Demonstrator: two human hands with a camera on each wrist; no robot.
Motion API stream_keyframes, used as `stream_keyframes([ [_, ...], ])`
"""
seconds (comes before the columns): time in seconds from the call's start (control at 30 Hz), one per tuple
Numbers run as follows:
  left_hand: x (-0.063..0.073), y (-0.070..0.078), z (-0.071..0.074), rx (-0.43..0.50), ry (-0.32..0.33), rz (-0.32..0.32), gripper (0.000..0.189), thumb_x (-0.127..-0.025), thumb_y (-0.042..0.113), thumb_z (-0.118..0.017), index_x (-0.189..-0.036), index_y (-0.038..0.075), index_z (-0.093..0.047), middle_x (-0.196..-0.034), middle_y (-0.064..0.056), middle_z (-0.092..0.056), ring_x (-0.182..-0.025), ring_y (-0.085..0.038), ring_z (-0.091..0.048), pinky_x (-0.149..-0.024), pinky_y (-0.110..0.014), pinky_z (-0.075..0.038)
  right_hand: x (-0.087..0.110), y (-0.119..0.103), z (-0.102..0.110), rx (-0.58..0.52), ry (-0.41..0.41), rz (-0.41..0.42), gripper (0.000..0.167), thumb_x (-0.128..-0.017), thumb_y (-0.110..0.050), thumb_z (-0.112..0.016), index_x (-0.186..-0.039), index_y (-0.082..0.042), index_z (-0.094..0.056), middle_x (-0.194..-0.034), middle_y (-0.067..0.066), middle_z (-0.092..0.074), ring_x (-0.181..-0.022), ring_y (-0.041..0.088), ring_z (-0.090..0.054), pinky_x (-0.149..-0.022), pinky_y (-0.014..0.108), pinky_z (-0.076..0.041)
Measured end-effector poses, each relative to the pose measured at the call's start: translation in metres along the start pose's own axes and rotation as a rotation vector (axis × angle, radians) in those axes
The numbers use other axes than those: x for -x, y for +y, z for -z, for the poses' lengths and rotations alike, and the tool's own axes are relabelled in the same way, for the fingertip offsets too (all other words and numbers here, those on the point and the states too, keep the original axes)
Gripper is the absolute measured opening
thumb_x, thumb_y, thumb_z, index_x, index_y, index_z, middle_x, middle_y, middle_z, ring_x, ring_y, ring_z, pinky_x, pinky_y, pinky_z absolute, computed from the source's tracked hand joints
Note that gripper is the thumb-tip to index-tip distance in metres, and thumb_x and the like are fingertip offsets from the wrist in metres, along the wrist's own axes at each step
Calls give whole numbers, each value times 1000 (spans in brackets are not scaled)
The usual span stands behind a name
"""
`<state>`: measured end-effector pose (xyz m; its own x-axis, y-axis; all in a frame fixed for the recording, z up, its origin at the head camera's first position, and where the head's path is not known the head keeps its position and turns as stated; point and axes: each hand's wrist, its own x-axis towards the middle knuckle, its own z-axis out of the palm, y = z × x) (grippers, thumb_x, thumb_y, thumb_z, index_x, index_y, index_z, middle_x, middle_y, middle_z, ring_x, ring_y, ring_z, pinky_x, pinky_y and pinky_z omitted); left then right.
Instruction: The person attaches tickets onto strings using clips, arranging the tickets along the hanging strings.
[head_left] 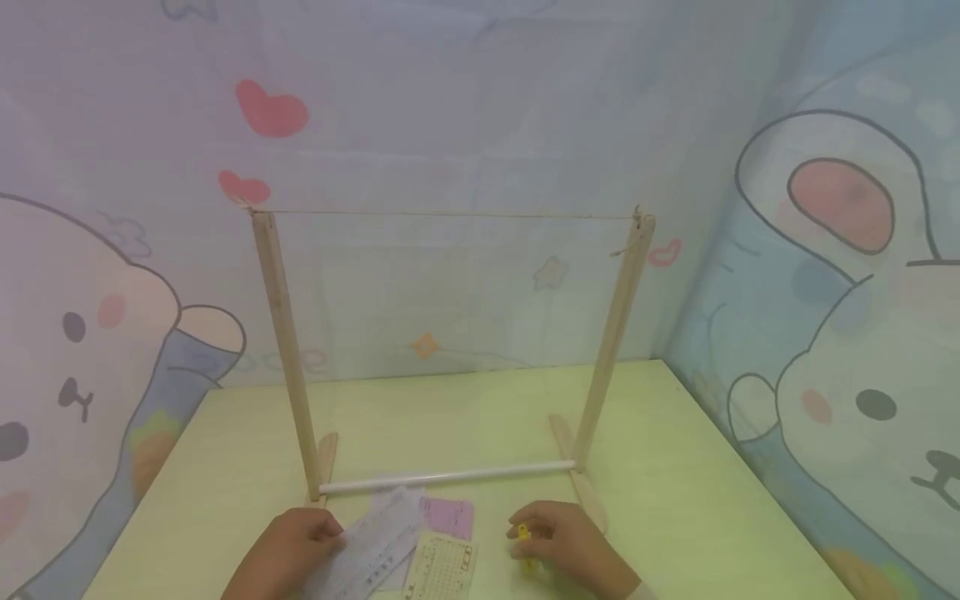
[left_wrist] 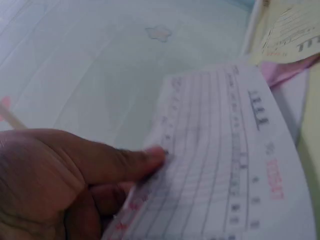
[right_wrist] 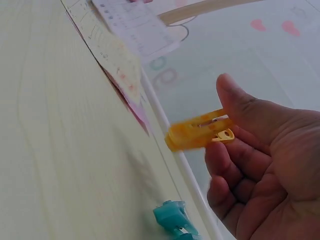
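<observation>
My left hand [head_left: 288, 546] pinches a white printed form [head_left: 375, 542] by its near left edge, thumb on top. In the left wrist view the form [left_wrist: 215, 155] shows ruled columns and a red number. Between the thumb and fingers of my right hand [head_left: 566, 542] is a yellow clothespin [right_wrist: 195, 134], held just above the table. A cream slip [head_left: 442, 567] with a printed grid lies between the hands, partly over a pink slip [head_left: 452, 517]. Part of another pale paper shows under the white form.
A wooden post [head_left: 285, 342] on the left and another post [head_left: 615, 342] on the right carry a taut string [head_left: 450, 215]. A white rod [head_left: 450, 477] joins them low down. A teal clip [right_wrist: 172, 216] lies on the table [head_left: 697, 517]. Cartoon-printed cloth [head_left: 465, 108] surrounds it.
</observation>
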<state>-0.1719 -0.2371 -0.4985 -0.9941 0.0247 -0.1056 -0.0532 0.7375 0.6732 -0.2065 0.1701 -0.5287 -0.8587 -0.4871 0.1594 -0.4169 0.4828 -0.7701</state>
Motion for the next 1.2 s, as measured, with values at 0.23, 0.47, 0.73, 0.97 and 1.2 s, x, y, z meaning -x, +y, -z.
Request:
stream_keyframes([
  [0.23,2,13,9,258,171,5,10,-97,24,-74,-103,16,-76,-106,-1,-76,-90,-15,-69,-77,-35,-57,0,1,6,-65,2,25,34,-93,-28,-77,-121,-8,-74,-111,-5,-78,-105,9,-71,-90,28,-57],
  [0.47,3,43,18,532,406,31,29,-101,33,-70,-116,9,-72,-112,-7,-76,-88,-16,-71,-72,-27,-59,-4,-22,27,-368,2,-13,33,-88,-13,-82,-116,1,-70,-112,12,-76,-100,15,-74,-85,28,-59],
  [0.73,-16,91,52,649,608,-138,30,-102,30,-68,-118,4,-71,-111,-6,-75,-91,-15,-72,-75,-23,-59,-51,-92,89,-212,197,258,29,-77,-9,-89,-105,-9,-79,-95,3,-76,-86,21,-69,-81,31,-58],
  [0.97,-38,130,84,747,727,-284,27,-100,25,-72,-113,1,-72,-101,-2,-76,-86,-15,-70,-72,-20,-56,-113,-194,139,-174,308,431,22,-74,1,-91,-91,-3,-78,-94,5,-78,-80,17,-67,-78,26,-56],
  [1.2,-44,149,99,760,764,-306,31,-99,29,-72,-114,1,-74,-104,-3,-76,-92,-15,-67,-79,-20,-54,-170,-281,158,-120,316,456,20,-76,-9,-93,-77,-7,-73,-91,1,-78,-86,17,-73,-71,29,-56],
])
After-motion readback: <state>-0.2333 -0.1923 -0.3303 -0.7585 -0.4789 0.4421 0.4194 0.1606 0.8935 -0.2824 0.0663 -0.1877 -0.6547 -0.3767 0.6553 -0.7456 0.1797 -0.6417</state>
